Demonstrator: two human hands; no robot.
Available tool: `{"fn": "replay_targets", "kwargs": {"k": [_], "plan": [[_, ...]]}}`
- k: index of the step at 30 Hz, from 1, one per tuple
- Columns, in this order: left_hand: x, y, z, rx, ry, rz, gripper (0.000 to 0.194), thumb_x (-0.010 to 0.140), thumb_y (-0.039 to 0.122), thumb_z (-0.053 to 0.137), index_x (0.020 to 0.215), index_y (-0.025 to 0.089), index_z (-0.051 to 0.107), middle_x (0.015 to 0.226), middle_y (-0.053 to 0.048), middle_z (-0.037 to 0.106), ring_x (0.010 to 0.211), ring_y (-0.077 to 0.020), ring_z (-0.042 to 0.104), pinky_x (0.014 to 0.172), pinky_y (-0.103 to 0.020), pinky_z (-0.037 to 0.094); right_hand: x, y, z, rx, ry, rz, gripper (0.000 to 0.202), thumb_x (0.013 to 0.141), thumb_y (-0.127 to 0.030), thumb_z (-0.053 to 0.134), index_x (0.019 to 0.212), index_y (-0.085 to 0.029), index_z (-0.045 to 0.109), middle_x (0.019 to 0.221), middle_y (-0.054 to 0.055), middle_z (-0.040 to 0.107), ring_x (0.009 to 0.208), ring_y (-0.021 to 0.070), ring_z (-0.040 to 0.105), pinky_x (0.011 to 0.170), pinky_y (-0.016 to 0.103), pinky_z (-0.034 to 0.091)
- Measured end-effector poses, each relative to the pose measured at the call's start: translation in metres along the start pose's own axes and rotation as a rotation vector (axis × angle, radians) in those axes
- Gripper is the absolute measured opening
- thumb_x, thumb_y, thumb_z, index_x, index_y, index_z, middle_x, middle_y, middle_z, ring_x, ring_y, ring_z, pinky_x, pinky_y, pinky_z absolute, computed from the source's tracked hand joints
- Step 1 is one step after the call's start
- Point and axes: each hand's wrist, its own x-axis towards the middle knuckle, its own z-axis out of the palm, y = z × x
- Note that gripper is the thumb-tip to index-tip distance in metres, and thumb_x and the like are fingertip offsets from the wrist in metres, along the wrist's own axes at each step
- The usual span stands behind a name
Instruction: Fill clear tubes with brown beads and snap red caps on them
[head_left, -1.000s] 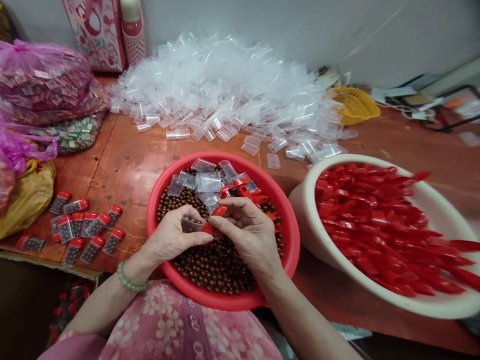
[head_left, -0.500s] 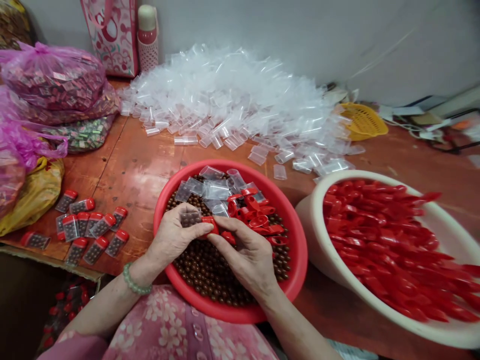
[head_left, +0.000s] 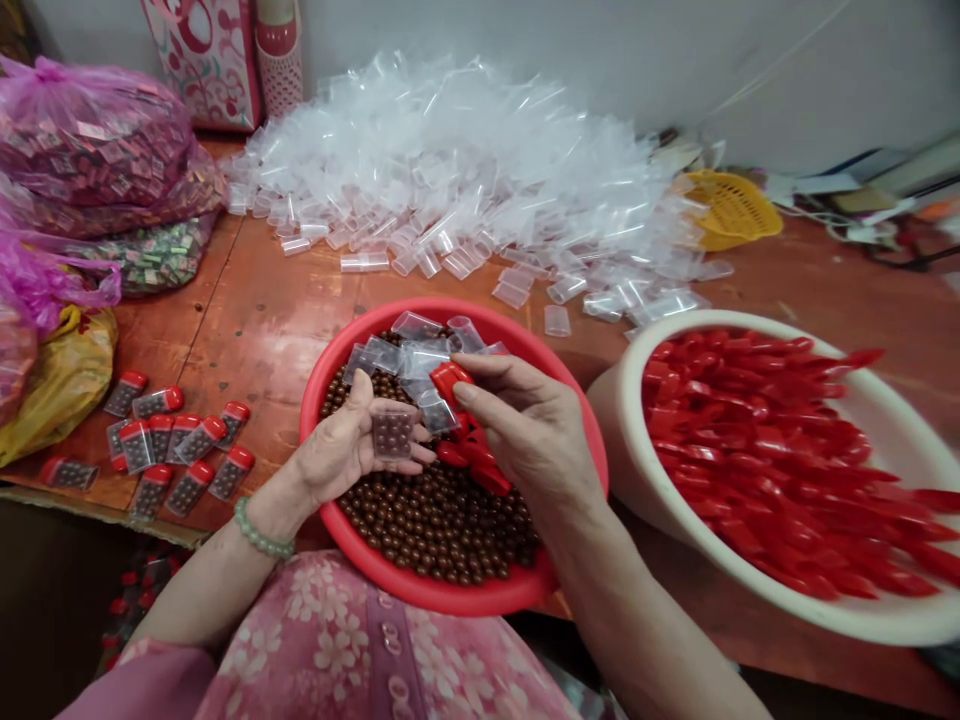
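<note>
On the fingers of my left hand (head_left: pixel 336 445) lies a small clear plastic container (head_left: pixel 392 434) filled with brown balls; the palm is turned up and the fingers are stretched beneath it. My right hand (head_left: pixel 536 425) pinches a red plastic cap (head_left: pixel 448 380) between thumb and fingers, apart from the container. Both hands are over a red basin (head_left: pixel 592 440) of loose brown balls (head_left: pixel 442 535). Inside it, empty clear sleeves (head_left: pixel 424 358) lie at the back, and more red plastic pieces (head_left: pixel 480 465) are partly hidden under my right hand.
A white tub (head_left: pixel 626 400) heaped with red pieces (head_left: pixel 757 480) stands right. Behind is a large pile of clear sleeves (head_left: pixel 480 180) beside a yellow basket (head_left: pixel 731 210). Filled red-capped containers (head_left: pixel 184 440) lie left, near pink plastic bags (head_left: pixel 90 150) and the table edge.
My hands have moved apart. The left has opened out under the filled container, while the right has shifted up and right with a red cap. The view has tilted slightly downward.
</note>
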Motion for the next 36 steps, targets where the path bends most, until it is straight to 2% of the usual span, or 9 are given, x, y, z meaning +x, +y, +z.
{"fn": "replay_targets", "kwargs": {"k": [3, 6, 8, 13, 20, 25, 36], "plan": [[-0.001, 0.000, -0.001, 0.019, -0.025, 0.012, 0.069, 0.073, 0.076, 0.058, 0.101, 0.013, 0.066, 0.092, -0.010, 0.071, 0.082, -0.0191, 0.070, 0.077, -0.031, 0.055, 0.009, -0.004, 0.007, -0.030, -0.116, -0.077, 0.018, 0.077, -0.027, 0.074, 0.095, -0.026, 0.075, 0.096, 0.000, 0.076, 0.092, 0.0174, 0.069, 0.089, 0.035, 0.055], [-0.002, -0.004, -0.001, 0.116, -0.071, 0.037, 0.056, 0.065, 0.047, 0.083, 0.107, 0.014, 0.065, 0.095, -0.008, 0.071, 0.085, -0.0175, 0.070, 0.080, -0.029, 0.053, 0.010, -0.004, 0.015, -0.089, -0.214, -0.145, 0.015, 0.079, -0.026, 0.072, 0.094, -0.026, 0.075, 0.092, 0.000, 0.075, 0.089, 0.0166, 0.069, 0.085, 0.033, 0.055], [-0.002, -0.007, -0.002, 0.169, -0.069, 0.063, 0.058, 0.062, 0.034, 0.087, 0.110, 0.013, 0.063, 0.096, -0.008, 0.071, 0.084, -0.0168, 0.069, 0.081, -0.028, 0.053, 0.008, -0.002, 0.017, -0.124, -0.268, -0.166, 0.014, 0.080, -0.027, 0.071, 0.093, -0.025, 0.075, 0.092, 0.001, 0.075, 0.087, 0.0166, 0.069, 0.082, 0.033, 0.056], [-0.001, -0.009, 0.001, 0.234, -0.007, 0.090, 0.049, 0.067, 0.034, 0.081, 0.106, 0.012, 0.062, 0.089, -0.006, 0.069, 0.077, -0.0147, 0.066, 0.078, -0.030, 0.052, 0.004, 0.004, 0.013, -0.179, -0.288, -0.147, 0.016, 0.081, -0.034, 0.070, 0.093, -0.024, 0.075, 0.092, 0.003, 0.075, 0.088, 0.0180, 0.069, 0.082, 0.034, 0.056], [-0.001, -0.009, 0.003, 0.432, 0.039, 0.195, 0.026, 0.076, 0.028, 0.066, 0.096, 0.013, 0.058, 0.081, -0.002, 0.060, 0.072, -0.0120, 0.059, 0.067, -0.026, 0.046, 0.002, 0.010, 0.005, -0.228, -0.312, -0.196, 0.015, 0.084, -0.032, 0.067, 0.096, -0.027, 0.074, 0.093, 0.002, 0.075, 0.089, 0.0186, 0.069, 0.083, 0.036, 0.056], [-0.002, -0.010, 0.004, 0.549, 0.053, 0.205, 0.015, 0.080, 0.022, 0.057, 0.093, 0.015, 0.054, 0.078, 0.000, 0.057, 0.069, -0.0114, 0.055, 0.062, -0.024, 0.042, 0.001, 0.011, 0.002, -0.228, -0.332, -0.176, 0.016, 0.084, -0.032, 0.067, 0.097, -0.027, 0.074, 0.095, 0.002, 0.074, 0.090, 0.0191, 0.069, 0.083, 0.036, 0.058], [-0.003, -0.012, 0.006, 0.671, 0.079, 0.146, 0.015, 0.080, 0.013, 0.050, 0.095, 0.015, 0.054, 0.075, 0.001, 0.057, 0.064, -0.0105, 0.053, 0.062, -0.024, 0.042, -0.001, 0.011, -0.003, -0.337, -0.417, -0.232, 0.013, 0.086, -0.029, 0.065, 0.095, -0.025, 0.074, 0.098, 0.005, 0.074, 0.091, 0.0207, 0.069, 0.085, 0.039, 0.058]]}}
